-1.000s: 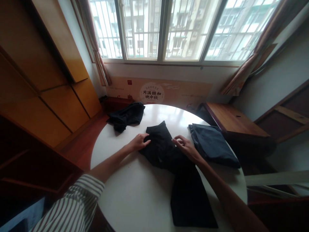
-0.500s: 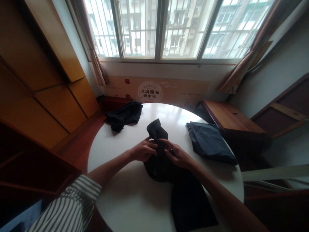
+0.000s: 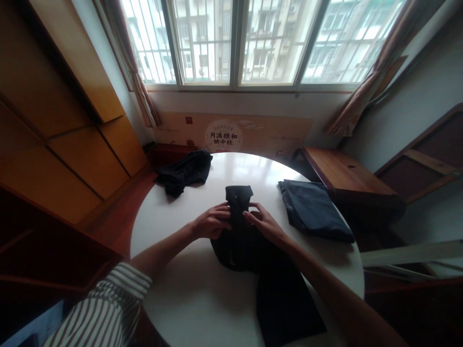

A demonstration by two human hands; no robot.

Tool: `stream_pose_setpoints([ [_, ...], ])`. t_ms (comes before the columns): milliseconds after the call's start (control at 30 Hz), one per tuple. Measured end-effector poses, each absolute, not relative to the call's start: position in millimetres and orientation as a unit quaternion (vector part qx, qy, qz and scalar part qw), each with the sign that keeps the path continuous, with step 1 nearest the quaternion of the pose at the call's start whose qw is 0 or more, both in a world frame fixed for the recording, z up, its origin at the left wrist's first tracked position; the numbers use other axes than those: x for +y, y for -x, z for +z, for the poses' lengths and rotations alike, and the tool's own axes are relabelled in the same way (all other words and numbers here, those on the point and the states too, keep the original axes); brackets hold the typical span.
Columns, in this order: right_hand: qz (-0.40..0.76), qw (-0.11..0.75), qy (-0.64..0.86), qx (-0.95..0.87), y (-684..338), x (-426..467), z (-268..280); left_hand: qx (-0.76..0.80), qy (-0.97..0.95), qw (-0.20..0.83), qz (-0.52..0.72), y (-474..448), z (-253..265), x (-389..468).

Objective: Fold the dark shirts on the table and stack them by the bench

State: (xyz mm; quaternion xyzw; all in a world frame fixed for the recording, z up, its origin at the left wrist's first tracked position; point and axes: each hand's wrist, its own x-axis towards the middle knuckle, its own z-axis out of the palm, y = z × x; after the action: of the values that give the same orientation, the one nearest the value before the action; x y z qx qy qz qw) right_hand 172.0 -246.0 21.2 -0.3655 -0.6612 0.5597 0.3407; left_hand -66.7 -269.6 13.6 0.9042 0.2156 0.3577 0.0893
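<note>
A black garment (image 3: 239, 241) lies across the middle and near side of the white round table, its narrow end raised between my hands. Which kind of garment it is I cannot tell. My left hand (image 3: 213, 221) grips the left edge of that end, its fingers curled in. On the right edge, my right hand (image 3: 265, 223) pinches the cloth between thumb and fingers. Toward the bottom, a broad dark panel (image 3: 289, 306) of cloth spreads flat, partly under my right forearm.
A crumpled black garment (image 3: 184, 171) sits at the table's far left edge. Folded dark blue cloth (image 3: 314, 209) rests on the right side of the white table (image 3: 188, 289). Beyond stand a wooden desk (image 3: 347, 171) on the right and yellow-brown cabinets (image 3: 87, 154) on the left.
The narrow end of the black garment, twisted and leaning before, now stands straighter with a flatter, squarer top. My hands have moved slightly apart at its edges.
</note>
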Motion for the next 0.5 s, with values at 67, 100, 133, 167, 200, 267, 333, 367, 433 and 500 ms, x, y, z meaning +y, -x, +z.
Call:
stream_pose_setpoints([
  [67,0.576,0.337,0.345,-0.660,-170,-245,20,0.176,-0.923,0.101,0.326,61,15,-274],
  [100,0.585,0.343,0.330,-0.657,-170,-244,18,0.169,-0.929,0.104,0.312,58,15,-276],
  [133,0.594,0.348,0.317,-0.652,-169,-243,17,0.174,-0.929,0.103,0.309,57,14,-277],
  [167,0.605,0.354,0.309,-0.643,-169,-242,17,0.195,-0.922,0.098,0.320,56,14,-278],
  [200,0.616,0.364,0.309,-0.627,-170,-241,16,0.232,-0.905,0.088,0.347,57,13,-278],
  [267,0.635,0.406,0.323,-0.572,-174,-235,17,0.343,-0.834,0.053,0.430,63,13,-274],
  [333,0.639,0.478,0.340,-0.498,-181,-227,21,0.459,-0.732,0.006,0.503,77,15,-266],
  [367,0.633,0.516,0.345,-0.463,-185,-222,23,0.502,-0.690,-0.016,0.521,85,17,-261],
  [433,0.612,0.571,0.346,-0.425,-194,-214,28,0.549,-0.642,-0.048,0.533,104,22,-251],
  [500,0.585,0.585,0.345,-0.444,-201,-208,33,0.555,-0.648,-0.048,0.520,120,26,-242],
])
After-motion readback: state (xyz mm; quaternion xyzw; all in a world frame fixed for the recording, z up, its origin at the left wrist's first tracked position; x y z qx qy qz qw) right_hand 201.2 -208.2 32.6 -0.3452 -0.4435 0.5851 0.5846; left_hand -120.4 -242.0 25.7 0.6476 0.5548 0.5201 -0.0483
